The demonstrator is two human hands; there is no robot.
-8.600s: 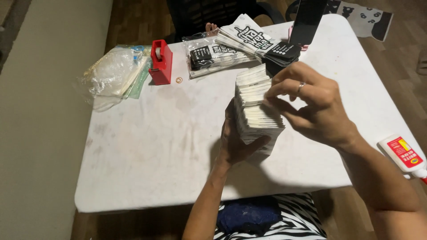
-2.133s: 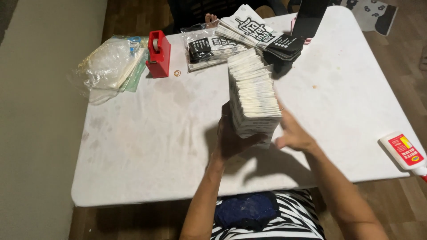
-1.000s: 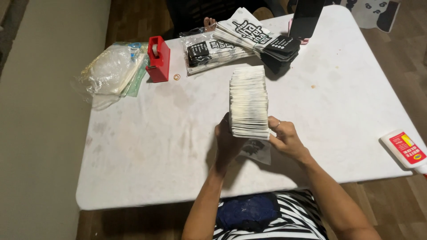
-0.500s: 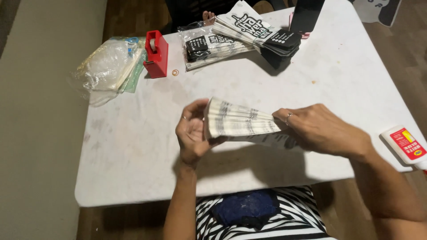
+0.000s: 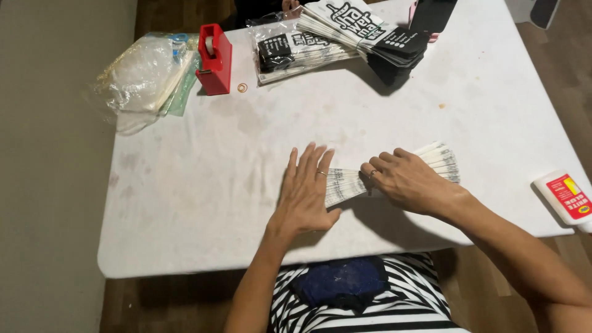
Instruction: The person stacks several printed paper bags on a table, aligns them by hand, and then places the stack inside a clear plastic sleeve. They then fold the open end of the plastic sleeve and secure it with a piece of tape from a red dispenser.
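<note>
the middle of the stack of white paper pieces [image 5: 394,172] is covered by the right hand [image 5: 407,182], and its left end by the left hand [image 5: 305,194]. the white glue bottle [image 5: 564,197] is cut off at the right edge. a hand [image 5: 290,6] at the far edge is cropped.

A white table [image 5: 185,203] with rounded corners fills most of the view, its top scuffed and smudged with faint grey marks. Left of the table runs a broad, plain grey-beige surface [image 5: 49,185], either a wall or a floor covering; which one cannot be told. Beyond the table's far edge and to the right of the table, dark brown wooden floorboards [image 5: 573,80] show. The table top is evenly lit, with soft shadows.
</note>
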